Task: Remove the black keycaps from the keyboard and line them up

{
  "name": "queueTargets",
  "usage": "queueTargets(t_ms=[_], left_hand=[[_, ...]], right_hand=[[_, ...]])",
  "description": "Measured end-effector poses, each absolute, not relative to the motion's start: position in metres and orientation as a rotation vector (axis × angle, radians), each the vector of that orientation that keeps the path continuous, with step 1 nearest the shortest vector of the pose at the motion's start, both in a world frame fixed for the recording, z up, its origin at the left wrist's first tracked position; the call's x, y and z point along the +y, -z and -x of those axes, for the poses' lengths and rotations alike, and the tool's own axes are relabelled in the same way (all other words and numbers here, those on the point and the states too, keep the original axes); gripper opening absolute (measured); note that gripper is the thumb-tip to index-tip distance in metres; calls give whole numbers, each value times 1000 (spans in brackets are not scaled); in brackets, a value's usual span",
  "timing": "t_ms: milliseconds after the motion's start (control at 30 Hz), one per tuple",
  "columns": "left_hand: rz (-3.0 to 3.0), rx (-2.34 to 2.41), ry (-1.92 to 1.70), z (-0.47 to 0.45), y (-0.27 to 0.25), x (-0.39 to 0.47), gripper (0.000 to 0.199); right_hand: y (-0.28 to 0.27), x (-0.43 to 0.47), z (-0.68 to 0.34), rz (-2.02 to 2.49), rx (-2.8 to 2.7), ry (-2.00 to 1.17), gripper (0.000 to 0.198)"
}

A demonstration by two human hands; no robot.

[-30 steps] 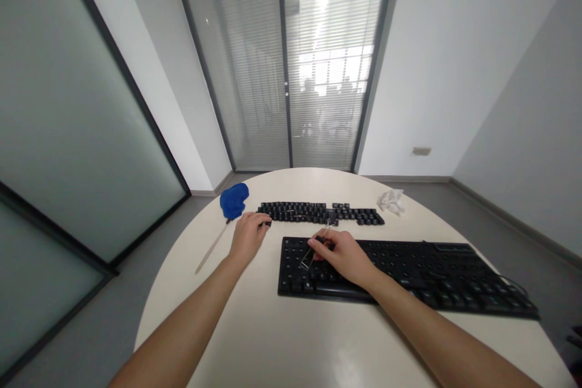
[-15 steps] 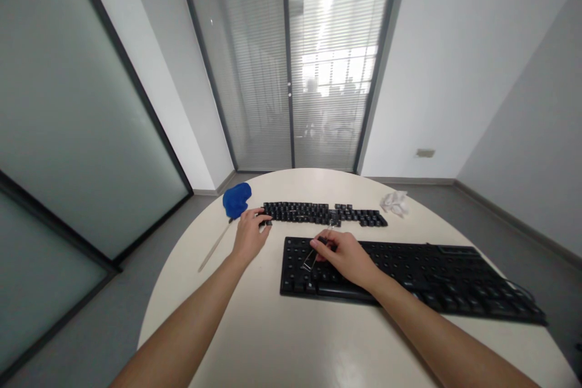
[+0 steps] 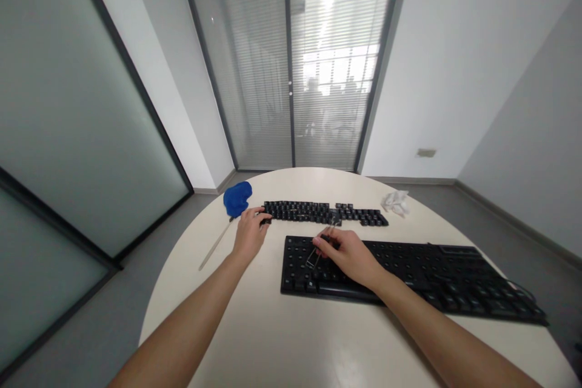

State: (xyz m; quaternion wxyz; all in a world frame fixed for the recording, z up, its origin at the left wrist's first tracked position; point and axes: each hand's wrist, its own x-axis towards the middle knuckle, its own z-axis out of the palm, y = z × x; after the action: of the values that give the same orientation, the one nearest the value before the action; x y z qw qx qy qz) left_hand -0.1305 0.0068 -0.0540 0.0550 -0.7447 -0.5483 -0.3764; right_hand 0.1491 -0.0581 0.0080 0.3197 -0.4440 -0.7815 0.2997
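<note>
Rows of loose black keycaps (image 3: 297,211) lie on the table. My left hand (image 3: 249,231) is at their left end, thumb and fingers closed about a small dark keycap (image 3: 266,220). My right hand (image 3: 348,254) is over the left part of a black keyboard (image 3: 395,264), its fingers wrapped round a wire keycap puller (image 3: 311,260). One wire loop of the puller points toward me, and thin wires stick out on the far side. Much of the keyboard's upper area shows bare key posts, while keys sit along its front row.
A blue lump or cloth (image 3: 237,198) lies at the left, with a thin pale stick (image 3: 213,247) running from it. Crumpled white tissue (image 3: 396,202) is at the right. These rest on a round white table (image 3: 236,339). Behind stands a glass partition with blinds (image 3: 336,103).
My right hand has shifted slightly to the right and turned the puller a little. My left hand stays almost in place at the keycaps.
</note>
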Motion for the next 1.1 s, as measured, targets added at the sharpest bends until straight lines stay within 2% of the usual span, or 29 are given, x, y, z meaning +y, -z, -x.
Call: queueTargets(t_ms=[133, 400, 533, 833, 1100], left_hand=[[2332, -1550, 1176, 121, 45, -3, 28], [2817, -1208, 1250, 89, 20, -43, 21], [3093, -1040, 1173, 79, 14, -58, 28], [3329, -916, 956, 74, 2, -73, 43], [3297, -963, 842, 76, 7, -71, 53]], right_hand=[[-23, -63, -157, 1129, -2232, -669, 33], [-26, -67, -158, 1059, -2384, -603, 31], [-25, -69, -155, 1003, -2442, -595, 32], [-21, -65, -153, 985, -2390, -707, 32], [-3, -55, -152, 945, -2189, -1003, 38]])
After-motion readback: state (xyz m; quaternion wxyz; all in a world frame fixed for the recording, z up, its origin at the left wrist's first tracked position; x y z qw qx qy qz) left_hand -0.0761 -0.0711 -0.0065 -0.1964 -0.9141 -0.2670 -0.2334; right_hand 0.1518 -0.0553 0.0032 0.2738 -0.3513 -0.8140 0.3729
